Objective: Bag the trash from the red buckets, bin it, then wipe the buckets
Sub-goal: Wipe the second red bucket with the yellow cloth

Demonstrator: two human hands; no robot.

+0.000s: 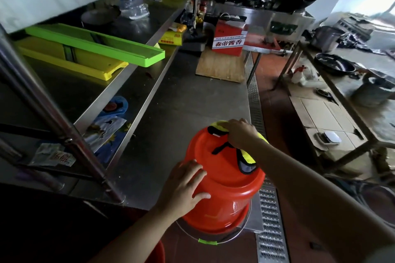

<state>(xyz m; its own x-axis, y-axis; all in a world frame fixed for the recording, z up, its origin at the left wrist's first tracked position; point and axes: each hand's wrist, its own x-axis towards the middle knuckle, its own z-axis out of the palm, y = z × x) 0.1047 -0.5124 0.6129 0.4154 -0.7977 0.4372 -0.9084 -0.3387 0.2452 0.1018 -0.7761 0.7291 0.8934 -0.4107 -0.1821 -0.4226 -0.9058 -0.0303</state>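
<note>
A red bucket [224, 190] stands upside down at the near right corner of the steel counter [181, 102], its wire handle with a green grip [207, 242] hanging off the edge. My left hand [186, 186] lies flat on the bucket's upturned base and side, fingers spread. My right hand [240, 132] presses a yellow cloth with black trim [248, 156] onto the base at its far side. The rim of a second red bucket [157, 253] shows at the bottom edge, by my left forearm.
A raised steel shelf on the left holds green [96, 44] and yellow [64, 60] plastic trays and loose packets. A wooden board [220, 66] and a red carton [229, 37] sit farther along the counter. A floor drain grate [269, 209] runs along the counter's right side. Tables with pots stand at right.
</note>
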